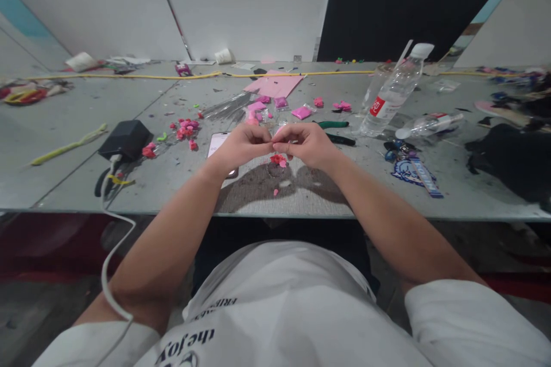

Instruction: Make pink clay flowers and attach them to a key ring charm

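My left hand (248, 143) and my right hand (307, 143) meet fingertip to fingertip above the table, both closed in a pinch. Whatever lies between the fingers is too small and covered to name. Just below the fingertips is a small cluster of red and pink clay-like pieces (279, 160). One loose pink bit (276, 191) lies nearer the table's front edge. Partly behind my left wrist is a phone (216, 140) with a lit screen. Past my right hand lie dark green-handled pliers (336, 124), their far end hidden.
Pink packets (302, 112) and a pink sheet (275, 85) lie beyond my hands. Red-pink clay-like pieces (187, 128) and a black power adapter (125, 140) with a white cable are at left. A water bottle (394, 94) stands at right near keychains (413, 175).
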`<state>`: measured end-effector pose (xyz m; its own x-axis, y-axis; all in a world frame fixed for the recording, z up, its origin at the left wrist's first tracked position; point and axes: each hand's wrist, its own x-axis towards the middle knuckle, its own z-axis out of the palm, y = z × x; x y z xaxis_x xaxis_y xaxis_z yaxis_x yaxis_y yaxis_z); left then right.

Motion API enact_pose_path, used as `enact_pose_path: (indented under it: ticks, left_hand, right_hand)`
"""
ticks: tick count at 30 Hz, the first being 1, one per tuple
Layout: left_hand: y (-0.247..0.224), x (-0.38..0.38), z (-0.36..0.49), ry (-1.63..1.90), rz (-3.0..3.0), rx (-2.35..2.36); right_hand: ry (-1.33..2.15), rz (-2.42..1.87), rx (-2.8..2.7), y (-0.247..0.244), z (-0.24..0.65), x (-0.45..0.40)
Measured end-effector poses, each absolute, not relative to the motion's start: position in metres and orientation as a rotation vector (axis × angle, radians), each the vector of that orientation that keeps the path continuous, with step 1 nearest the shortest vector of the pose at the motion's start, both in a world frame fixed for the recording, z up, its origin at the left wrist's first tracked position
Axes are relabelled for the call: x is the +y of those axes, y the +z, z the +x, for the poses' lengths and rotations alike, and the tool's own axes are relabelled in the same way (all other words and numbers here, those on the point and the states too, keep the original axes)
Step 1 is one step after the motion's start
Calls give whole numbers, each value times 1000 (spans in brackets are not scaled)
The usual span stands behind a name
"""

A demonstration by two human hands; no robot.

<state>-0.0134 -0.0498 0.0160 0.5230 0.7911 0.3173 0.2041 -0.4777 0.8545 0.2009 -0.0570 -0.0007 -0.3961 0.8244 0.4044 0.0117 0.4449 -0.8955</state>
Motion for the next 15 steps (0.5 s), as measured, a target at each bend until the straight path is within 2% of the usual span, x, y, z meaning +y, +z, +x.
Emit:
enact_pose_path:
  ticks: [4,8,10,15]
  left_hand:
    - [17,-52,-12,933,1953,849]
    - [16,-51,-12,973,1861,879]
    - [14,-49,-12,1015,1800,851]
    - [10,-45,-12,964,1817,831]
  right_hand:
    - [1308,-713,-1641,0,202,-54]
    - [1265,-726,-1616,0,203,-52]
    - [1083,-760,-1685,0,204,-53]
    - [344,-805,-1950,-2,204,-57]
